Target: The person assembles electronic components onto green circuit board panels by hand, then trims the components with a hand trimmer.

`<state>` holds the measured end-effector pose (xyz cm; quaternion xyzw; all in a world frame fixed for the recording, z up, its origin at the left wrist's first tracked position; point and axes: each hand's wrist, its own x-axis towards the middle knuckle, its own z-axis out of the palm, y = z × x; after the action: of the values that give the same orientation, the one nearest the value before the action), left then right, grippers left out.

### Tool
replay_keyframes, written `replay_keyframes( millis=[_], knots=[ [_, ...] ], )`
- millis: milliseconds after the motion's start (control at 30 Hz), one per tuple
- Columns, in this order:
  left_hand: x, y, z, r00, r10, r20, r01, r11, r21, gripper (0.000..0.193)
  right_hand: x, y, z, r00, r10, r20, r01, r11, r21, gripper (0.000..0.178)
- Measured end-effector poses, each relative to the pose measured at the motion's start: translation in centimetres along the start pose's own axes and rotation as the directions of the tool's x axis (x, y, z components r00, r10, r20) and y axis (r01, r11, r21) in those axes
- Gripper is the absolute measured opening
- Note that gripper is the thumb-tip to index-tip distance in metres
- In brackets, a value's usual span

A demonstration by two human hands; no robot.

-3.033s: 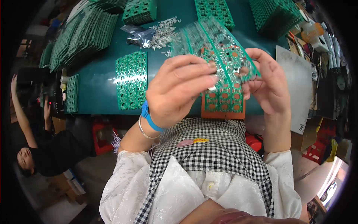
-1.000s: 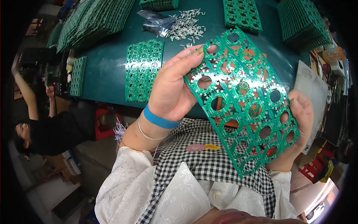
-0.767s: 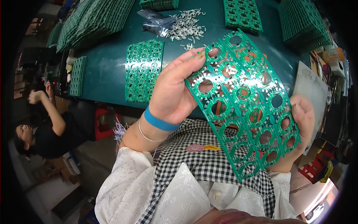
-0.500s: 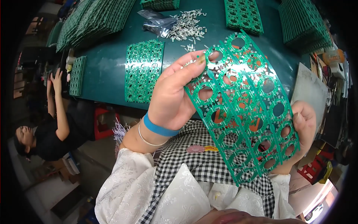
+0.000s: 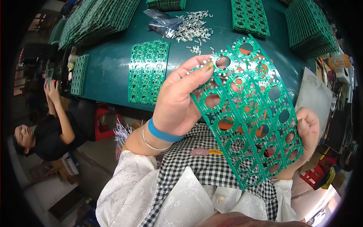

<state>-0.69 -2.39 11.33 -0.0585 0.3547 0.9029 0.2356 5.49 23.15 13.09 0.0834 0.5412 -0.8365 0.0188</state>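
Observation:
Between both hands I hold a green circuit board panel (image 5: pixel 261 109) with rows of round ring-shaped boards, tilted above my lap. My left hand (image 5: pixel 181 92) pinches its upper left edge, thumb on top, with a blue band at the wrist. At the panel's right edge, my right hand (image 5: pixel 307 132) grips with curled fingers, partly hidden behind it. On the table left of my left hand lies another green circuit board panel (image 5: pixel 148 72). A heap of small pale pieces (image 5: pixel 193 26) sits beyond, beside a dark plastic bag (image 5: pixel 160 22).
Tall stacks of green panels (image 5: pixel 100 22) stand far left, with another stack (image 5: pixel 310 28) far right. A smaller panel stack (image 5: pixel 250 17) lies at the back on the dark green table (image 5: pixel 109 81). A grey board (image 5: pixel 312 92) is at right. A co-worker (image 5: pixel 56 125) sits at left.
The view has shifted slightly, so the table's things appear a little displaced. The panel stays in both hands with almost the same tilt. The co-worker's hands have moved slightly.

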Motion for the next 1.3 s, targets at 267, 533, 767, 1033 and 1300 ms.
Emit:
replay_keyframes(
  millis=[267,533,767,1033,1300],
  knots=[
    [-0.06,0.14,0.13,1.000,-0.008,0.001,0.008,1.000,-0.016,0.032,0.29,0.16,0.10,1.000,-0.014,-0.012,0.014,1.000,-0.008,0.022],
    [-0.29,0.12,0.57,0.998,-0.003,-0.058,0.004,1.000,0.026,0.033,-0.03,0.27,-0.10,1.000,-0.008,-0.009,0.008,1.000,0.004,0.022],
    [-0.22,0.06,0.25,0.999,-0.015,-0.040,0.014,1.000,-0.015,0.035,-0.16,0.56,-0.10,0.999,-0.052,-0.004,0.052,0.998,0.046,0.021],
    [-0.18,-0.17,-0.04,1.000,-0.027,0.004,0.027,0.996,-0.089,0.035,-0.27,0.88,-0.25,0.998,-0.058,0.001,0.058,0.995,0.076,0.022],
    [-0.25,-0.06,0.10,0.999,-0.043,0.005,0.043,0.993,-0.114,0.036,-0.36,0.88,-0.05,0.998,-0.056,-0.023,0.057,0.996,0.063,0.023]
  ],
)
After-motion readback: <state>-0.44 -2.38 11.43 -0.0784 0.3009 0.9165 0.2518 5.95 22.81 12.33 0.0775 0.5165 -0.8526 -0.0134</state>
